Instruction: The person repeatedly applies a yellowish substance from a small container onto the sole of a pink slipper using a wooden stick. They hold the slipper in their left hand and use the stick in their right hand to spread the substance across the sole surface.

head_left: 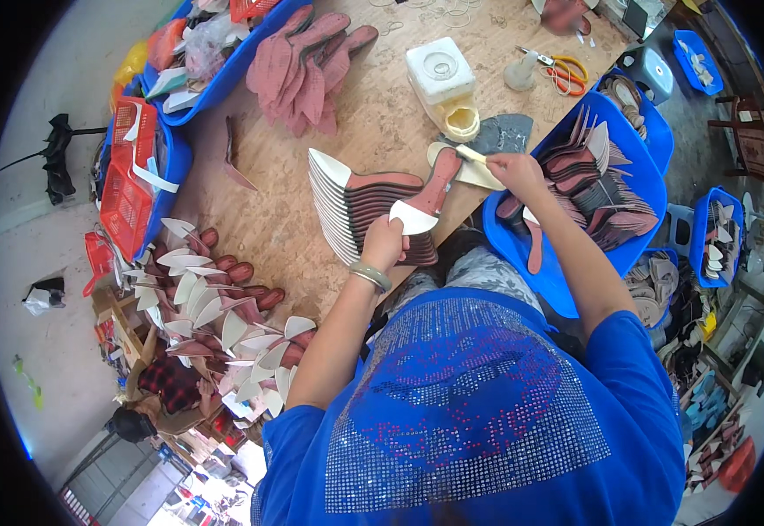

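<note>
My left hand (pixel 385 244) is closed on the white pointed end of a reddish-brown shoe insole (pixel 437 182). In my right hand (pixel 518 174) is a brush with a pale handle (pixel 471 154), its tip by the insole's heel end. Under that heel lies a cream-coloured flat piece (pixel 483 173). Just left of the held insole, a fanned row of matching insoles (pixel 373 203) rests on the table, white ends to the left. Beyond my right hand stands a cream-crusted pot (pixel 459 121) against a white block (pixel 440 67).
To the right, a blue basin (pixel 553 285) holds stacked insoles. Scissors with orange handles (pixel 568 74) and a small squeeze bottle (pixel 519 72) lie farther back. Reddish insoles (pixel 298 74) are piled at the back left; white-tipped ones (pixel 211 302) crowd the left edge. Another person (pixel 167 386) is at lower left.
</note>
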The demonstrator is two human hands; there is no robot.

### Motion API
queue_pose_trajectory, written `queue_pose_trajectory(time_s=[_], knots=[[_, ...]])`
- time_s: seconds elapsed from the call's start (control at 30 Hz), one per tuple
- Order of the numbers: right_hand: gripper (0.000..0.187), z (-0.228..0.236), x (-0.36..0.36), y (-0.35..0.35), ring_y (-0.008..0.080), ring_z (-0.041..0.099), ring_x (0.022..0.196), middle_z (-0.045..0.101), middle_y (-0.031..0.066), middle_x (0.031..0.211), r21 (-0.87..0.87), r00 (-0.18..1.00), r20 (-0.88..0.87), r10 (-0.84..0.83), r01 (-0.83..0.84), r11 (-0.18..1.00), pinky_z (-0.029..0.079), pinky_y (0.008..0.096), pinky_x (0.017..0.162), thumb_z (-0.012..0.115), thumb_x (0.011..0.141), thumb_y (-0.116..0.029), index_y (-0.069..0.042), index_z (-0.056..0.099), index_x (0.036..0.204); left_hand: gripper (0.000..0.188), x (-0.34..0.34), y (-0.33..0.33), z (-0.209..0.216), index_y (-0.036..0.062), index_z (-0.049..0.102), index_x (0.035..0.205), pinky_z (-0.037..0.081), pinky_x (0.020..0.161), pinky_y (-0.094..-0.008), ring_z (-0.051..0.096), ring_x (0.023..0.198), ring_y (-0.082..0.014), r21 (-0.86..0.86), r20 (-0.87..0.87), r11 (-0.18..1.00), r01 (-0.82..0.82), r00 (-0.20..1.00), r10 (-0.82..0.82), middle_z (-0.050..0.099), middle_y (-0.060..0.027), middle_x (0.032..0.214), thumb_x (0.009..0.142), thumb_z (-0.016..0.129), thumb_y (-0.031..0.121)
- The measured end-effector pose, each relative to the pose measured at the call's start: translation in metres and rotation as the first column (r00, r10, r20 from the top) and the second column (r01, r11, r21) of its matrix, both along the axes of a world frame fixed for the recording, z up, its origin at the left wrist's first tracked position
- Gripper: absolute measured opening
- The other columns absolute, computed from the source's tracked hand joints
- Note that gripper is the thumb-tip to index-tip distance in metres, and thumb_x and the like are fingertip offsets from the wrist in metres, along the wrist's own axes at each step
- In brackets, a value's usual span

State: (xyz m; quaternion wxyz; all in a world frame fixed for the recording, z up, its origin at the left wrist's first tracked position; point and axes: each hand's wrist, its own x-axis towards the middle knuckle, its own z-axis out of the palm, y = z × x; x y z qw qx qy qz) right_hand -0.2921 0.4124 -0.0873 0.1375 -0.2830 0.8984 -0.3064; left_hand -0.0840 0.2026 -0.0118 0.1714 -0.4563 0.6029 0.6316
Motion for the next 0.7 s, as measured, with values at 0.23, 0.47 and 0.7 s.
queue_pose_trajectory(time_s=[0.23, 0.47, 0.7], knots=[[0.019, 0.008, 0.015, -0.036, 0.0281, 0.066, 0.066, 0.067, 0.0116, 0.073, 0.012, 0.981, -0.113, 0.158, -0.158, 0.987, 0.053, 0.0397, 0.061, 0.061, 0.081, -0.029, -0.015, 0.073, 0.086, 0.022, 0.001, 0.008, 0.003, -0.0007, 0.054, 0.083, 0.036, 0.038, -0.0268, 0.043, 0.042, -0.0115, -0.05, -0.016, 0.999, -0.016, 1.0, 0.015, 0.051, -0.0034, 0.059, 0.09, 0.04, 0.015], [0.019, 0.03, 0.075, -0.03, 0.0295, 0.065, 0.065, 0.067, 0.0125, 0.075, -0.114, 0.962, -0.001, 0.275, -0.273, 0.955, 0.052, 0.0395, 0.058, 0.062, 0.08, -0.029, -0.014, 0.073, 0.085, 0.023, 0.003, 0.01, -0.003, -0.0009, 0.055, 0.084, 0.037, 0.038, -0.027, 0.043, 0.042, -0.0118, -0.063, -0.04, 0.998, -0.018, 0.999, 0.016, 0.051, -0.0037, 0.059, 0.089, 0.039, 0.015], [0.02, 0.036, 0.099, -0.043, 0.0243, 0.068, 0.073, 0.07, 0.0127, 0.082, -0.314, 0.852, 0.498, 0.164, 0.001, 0.95, 0.053, 0.0319, 0.067, 0.066, 0.081, -0.023, -0.007, 0.072, 0.093, 0.024, 0.004, 0.015, 0.0, -0.0014, 0.055, 0.084, 0.037, 0.038, -0.0277, 0.043, 0.042, -0.0125, -0.07, -0.059, 0.998, 0.009, 0.998, -0.013, 0.052, -0.0045, 0.059, 0.089, 0.038, 0.014]])
